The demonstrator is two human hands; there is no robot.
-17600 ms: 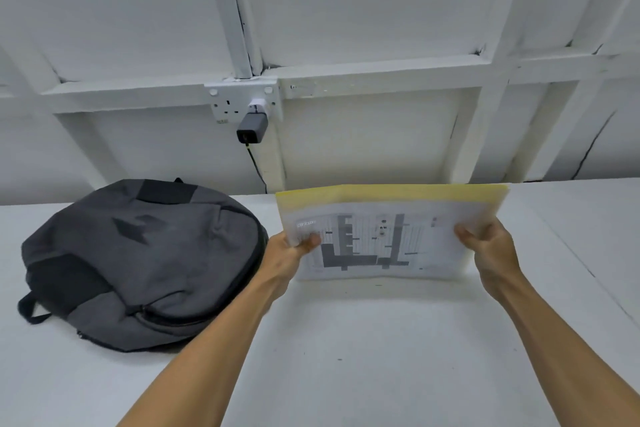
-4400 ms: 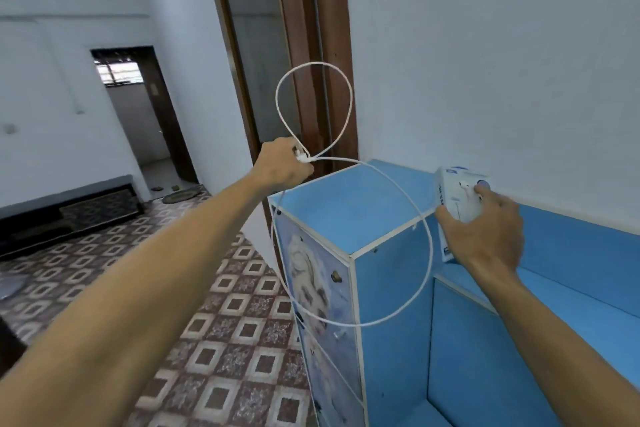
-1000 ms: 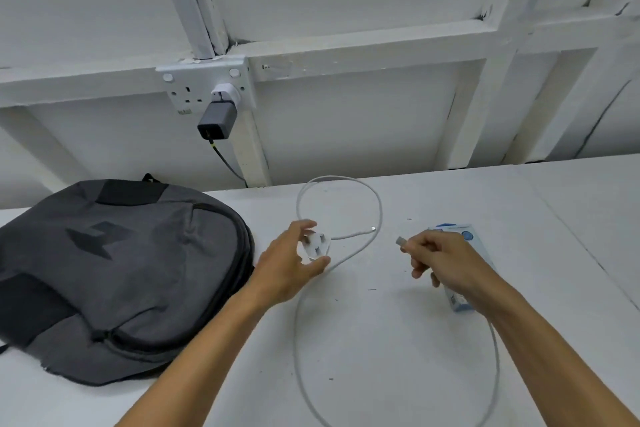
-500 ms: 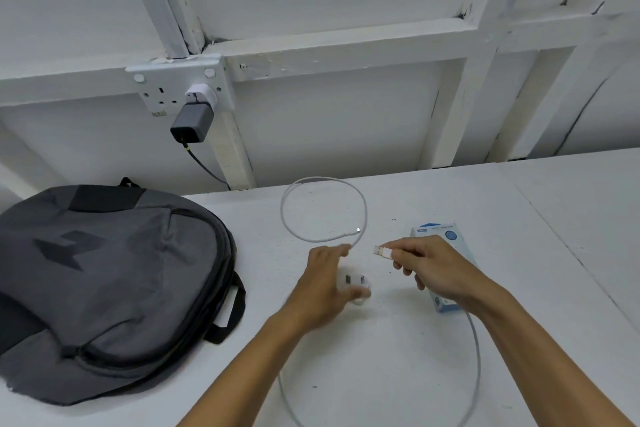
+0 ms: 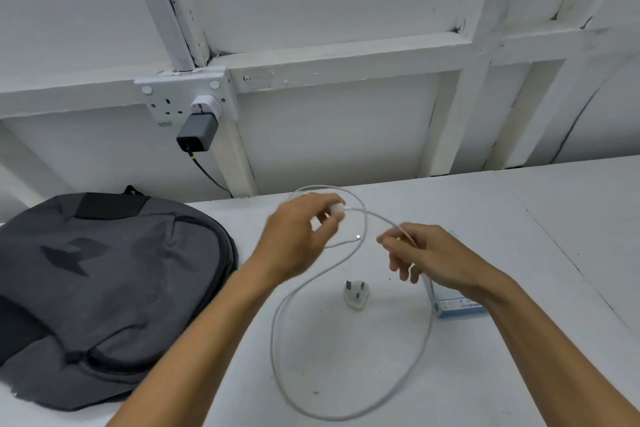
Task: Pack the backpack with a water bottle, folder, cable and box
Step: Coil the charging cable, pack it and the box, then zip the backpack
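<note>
1. Backpack (image 5: 104,288) is lying flat at the table's (image 5: 554,218) left edge, grey, zip looking closed.
2. Socket (image 5: 187,94) on the wall above it is holding a grey charger (image 5: 197,132), dark lead dropping behind the table.
3. Left hand (image 5: 294,239) is pinching one end of the white cable (image 5: 280,322) near the connector, raised off the table.
4. Cable is looping down across the table between both forearms and back up.
5. White plug (image 5: 356,295) is lying loose inside the loop, pins up.
6. Right hand (image 5: 436,256) is pinching the cable further along, other fingers loosely curled.
7. Box (image 5: 457,307) is sitting on the table, partly hidden under the right wrist.
</note>
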